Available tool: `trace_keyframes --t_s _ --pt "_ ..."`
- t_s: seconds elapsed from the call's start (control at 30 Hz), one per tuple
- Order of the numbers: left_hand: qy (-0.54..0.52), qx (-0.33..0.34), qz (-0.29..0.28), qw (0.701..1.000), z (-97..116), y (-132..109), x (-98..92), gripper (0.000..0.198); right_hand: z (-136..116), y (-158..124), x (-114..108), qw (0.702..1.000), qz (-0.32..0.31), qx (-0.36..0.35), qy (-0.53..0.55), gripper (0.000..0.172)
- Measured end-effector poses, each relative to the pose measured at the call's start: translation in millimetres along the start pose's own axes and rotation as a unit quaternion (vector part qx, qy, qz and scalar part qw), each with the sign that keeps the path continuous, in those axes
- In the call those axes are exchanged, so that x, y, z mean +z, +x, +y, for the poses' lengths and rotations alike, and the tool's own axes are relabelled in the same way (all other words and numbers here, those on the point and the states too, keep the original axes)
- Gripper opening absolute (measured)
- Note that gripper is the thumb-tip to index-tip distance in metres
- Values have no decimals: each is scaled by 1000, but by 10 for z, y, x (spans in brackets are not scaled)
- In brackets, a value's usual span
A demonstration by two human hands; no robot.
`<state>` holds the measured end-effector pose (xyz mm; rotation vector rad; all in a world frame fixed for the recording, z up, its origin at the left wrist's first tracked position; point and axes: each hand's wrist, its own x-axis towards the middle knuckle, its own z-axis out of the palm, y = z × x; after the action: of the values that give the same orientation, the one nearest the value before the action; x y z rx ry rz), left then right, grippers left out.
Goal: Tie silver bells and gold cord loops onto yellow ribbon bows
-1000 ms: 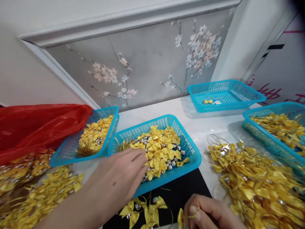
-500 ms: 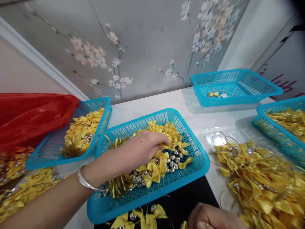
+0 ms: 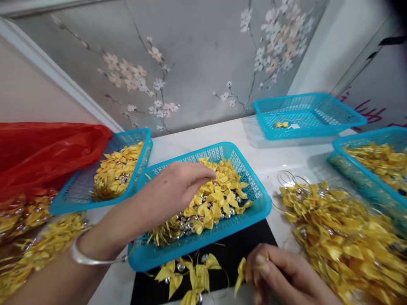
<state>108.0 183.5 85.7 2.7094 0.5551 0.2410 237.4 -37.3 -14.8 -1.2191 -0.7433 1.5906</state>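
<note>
Reaching into the middle turquoise plastic mesh basket (image 3: 254, 190) of small yellow ribbon bows (image 3: 219, 197).
Left hand (image 3: 173, 192) lies over the bows, fingers curled loosely; whether it grips one cannot be told. Nearer than that basket, the right hand (image 3: 282, 275) pinches one yellow bow on thin wire (image 3: 241, 275) between fingertips. Beside it, loose bows (image 3: 190, 275) lie on a black mat (image 3: 235, 254); right of the basket, a heap of wired yellow bows (image 3: 343, 233).
</note>
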Motion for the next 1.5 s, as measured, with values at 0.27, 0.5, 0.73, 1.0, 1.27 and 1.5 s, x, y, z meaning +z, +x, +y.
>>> trace_keyframes --t_s 0.27,0.5,0.73,1.0,1.27,1.5 --pt "-353 -206 44 912 867 -818 332 17 -56 -204 129 987 16 -103 118 35" --pt "-624 -240 50 742 1160 -1409 805 39 -81 -493 396 976 -13 -127 178 25" --pt "-795 -203 58 569 1318 -1646 937 37 -14 -604 512 977 -37 -202 56 19" --pt "-812 -207 145 526 1297 -1811 1001 10 108 -533 721 978 -25 -188 90 17" --pt "-747 -242 221 579 1345 -1844 897 12 86 -645 540 971 -31 -198 -128 12" --pt "-669 -255 277 641 1332 -1814 972 12 -98 -692 644 903 34 -290 -315 11"
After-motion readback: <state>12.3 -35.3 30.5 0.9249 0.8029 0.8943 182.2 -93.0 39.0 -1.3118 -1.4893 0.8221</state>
